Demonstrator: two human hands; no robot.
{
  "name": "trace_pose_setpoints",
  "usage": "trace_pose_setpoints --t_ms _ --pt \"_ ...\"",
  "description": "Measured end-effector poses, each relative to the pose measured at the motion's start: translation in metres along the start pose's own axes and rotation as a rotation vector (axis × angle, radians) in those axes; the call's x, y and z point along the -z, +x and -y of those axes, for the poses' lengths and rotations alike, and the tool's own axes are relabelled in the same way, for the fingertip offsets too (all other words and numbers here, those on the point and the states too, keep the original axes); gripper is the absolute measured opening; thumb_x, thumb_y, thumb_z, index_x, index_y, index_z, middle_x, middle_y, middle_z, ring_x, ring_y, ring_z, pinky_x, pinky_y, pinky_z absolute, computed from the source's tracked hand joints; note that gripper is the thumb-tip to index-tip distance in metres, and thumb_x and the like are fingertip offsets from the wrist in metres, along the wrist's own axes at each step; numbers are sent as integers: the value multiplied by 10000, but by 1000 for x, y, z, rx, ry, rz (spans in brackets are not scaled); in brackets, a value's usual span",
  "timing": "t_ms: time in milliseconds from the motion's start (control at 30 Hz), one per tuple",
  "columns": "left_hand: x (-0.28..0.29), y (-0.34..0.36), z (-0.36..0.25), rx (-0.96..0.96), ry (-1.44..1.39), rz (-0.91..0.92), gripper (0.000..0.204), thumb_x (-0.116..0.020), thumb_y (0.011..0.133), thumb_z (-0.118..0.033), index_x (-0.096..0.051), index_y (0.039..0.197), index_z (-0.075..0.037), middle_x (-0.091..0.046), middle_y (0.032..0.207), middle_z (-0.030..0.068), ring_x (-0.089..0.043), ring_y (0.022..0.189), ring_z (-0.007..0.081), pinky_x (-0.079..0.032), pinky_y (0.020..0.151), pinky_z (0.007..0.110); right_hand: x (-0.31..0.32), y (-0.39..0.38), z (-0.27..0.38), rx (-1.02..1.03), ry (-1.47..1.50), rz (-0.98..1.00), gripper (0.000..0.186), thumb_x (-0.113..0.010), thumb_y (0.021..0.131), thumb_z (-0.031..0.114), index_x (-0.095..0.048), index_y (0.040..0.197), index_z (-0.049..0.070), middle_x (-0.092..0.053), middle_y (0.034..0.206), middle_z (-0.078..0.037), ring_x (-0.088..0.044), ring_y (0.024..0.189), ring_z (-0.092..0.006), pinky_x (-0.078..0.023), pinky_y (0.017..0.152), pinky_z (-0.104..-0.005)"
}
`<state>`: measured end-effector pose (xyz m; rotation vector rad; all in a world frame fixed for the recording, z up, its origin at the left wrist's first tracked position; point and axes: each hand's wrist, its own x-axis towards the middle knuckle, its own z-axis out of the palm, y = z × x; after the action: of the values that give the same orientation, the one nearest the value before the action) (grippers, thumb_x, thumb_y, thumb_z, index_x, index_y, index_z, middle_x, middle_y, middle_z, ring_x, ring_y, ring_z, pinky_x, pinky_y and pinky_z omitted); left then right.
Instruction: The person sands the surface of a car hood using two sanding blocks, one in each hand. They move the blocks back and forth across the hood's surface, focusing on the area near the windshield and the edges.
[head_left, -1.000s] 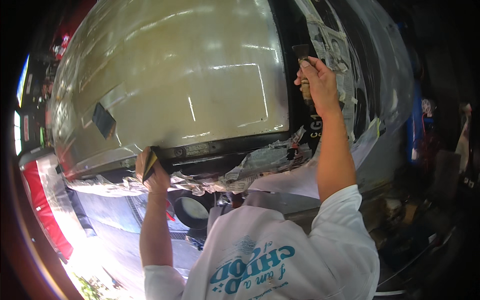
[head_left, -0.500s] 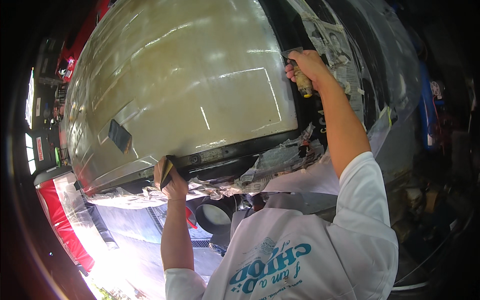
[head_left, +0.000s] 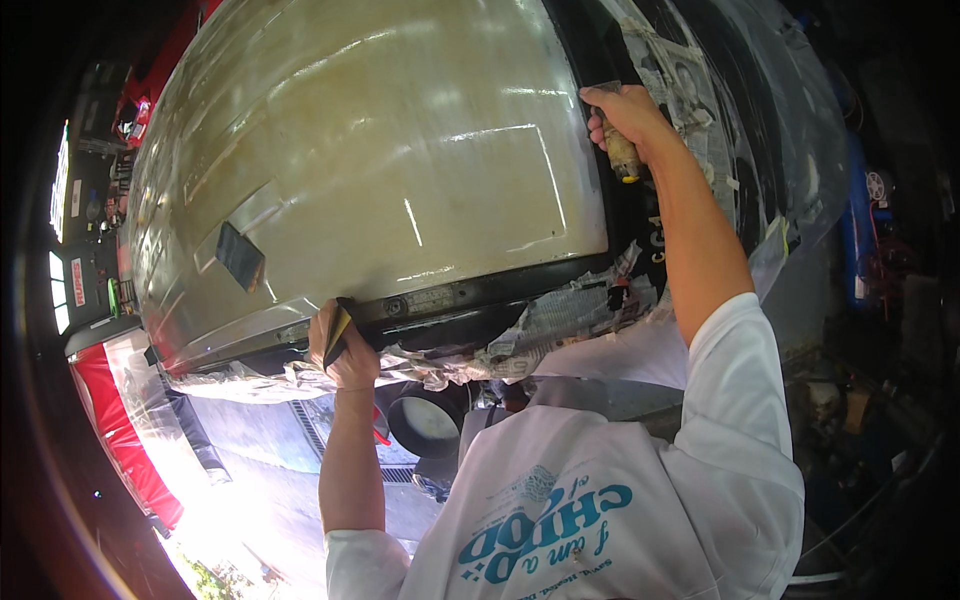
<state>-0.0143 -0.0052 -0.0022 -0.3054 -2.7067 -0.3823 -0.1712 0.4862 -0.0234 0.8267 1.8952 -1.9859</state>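
Observation:
A large, curved car hood [head_left: 380, 220], wet-looking and dull greenish beige, stretches out before me. My right hand [head_left: 637, 118] is closed around the worn, yellowish handle of a scraper [head_left: 623, 158], at the hood's right edge by the black trim. Its blade is mostly hidden by my fingers. At the near edge, my left hand [head_left: 350, 355] grips a folded dark sheet with a tan side, which looks like sandpaper [head_left: 338, 332]. A separate dark rectangular sheet, also like sandpaper [head_left: 240, 257], lies on the left part of the hood.
Newspaper masking [head_left: 555, 318] runs along the near edge, torn in places, and more covers the right side beside clear plastic sheeting [head_left: 790, 130]. Below the edge is a round dark container [head_left: 424, 425]. Red cloth or sheeting [head_left: 125, 440] hangs at left; something blue [head_left: 860, 240] stands far right.
My right hand has moved slightly up and right along the hood's edge with the scraper. My left hand stays nearly in place, still gripping the sandpaper. The view has shifted a little.

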Motion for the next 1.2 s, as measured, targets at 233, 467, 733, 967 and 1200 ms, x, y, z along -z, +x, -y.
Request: trace_pose_setpoints --t_ms 233,467,733,967,1200 --pt "2 2 -3 53 -57 5 233 -551 1020 -148 -667 1158 -1 -641 890 224 -618 788 439 -484 695 511 -2 0 -8 17 -14 -39 316 -752 986 254 -656 1038 -43 -690 803 -115 -662 594 -180 -571 532 -354" --pt "5 5 -10 94 -89 -1 214 -564 1006 -129 -671 1141 -2 -620 862 217 -612 773 438 -469 684 513 -6 -5 -7 48 17 -76 305 -754 987 248 -658 1047 -35 -701 811 -129 -674 597 -186 -574 527 -359" --pt "4 2 -8 121 -90 19 224 -562 997 -117 -673 1152 1 -624 871 222 -611 782 442 -475 691 509 -8 -1 -9 44 7 -71 312 -751 990 244 -654 1039 -48 -695 792 -124 -670 595 -184 -570 523 -354" --pt "4 4 -9 114 -99 18 218 -560 991 -95 -674 1150 1 -641 888 225 -622 794 447 -487 709 509 -9 4 -2 45 19 -77 323 -757 990 245 -656 1033 -59 -688 792 -127 -661 593 -186 -566 521 -351" --pt "5 8 -13 54 -100 -26 217 -561 965 -60 -676 1139 -1 -647 889 217 -628 799 444 -490 714 504 -9 5 2 48 8 -86 320 -754 989 239 -669 1010 -69 -690 792 -129 -658 590 -192 -572 530 -355"
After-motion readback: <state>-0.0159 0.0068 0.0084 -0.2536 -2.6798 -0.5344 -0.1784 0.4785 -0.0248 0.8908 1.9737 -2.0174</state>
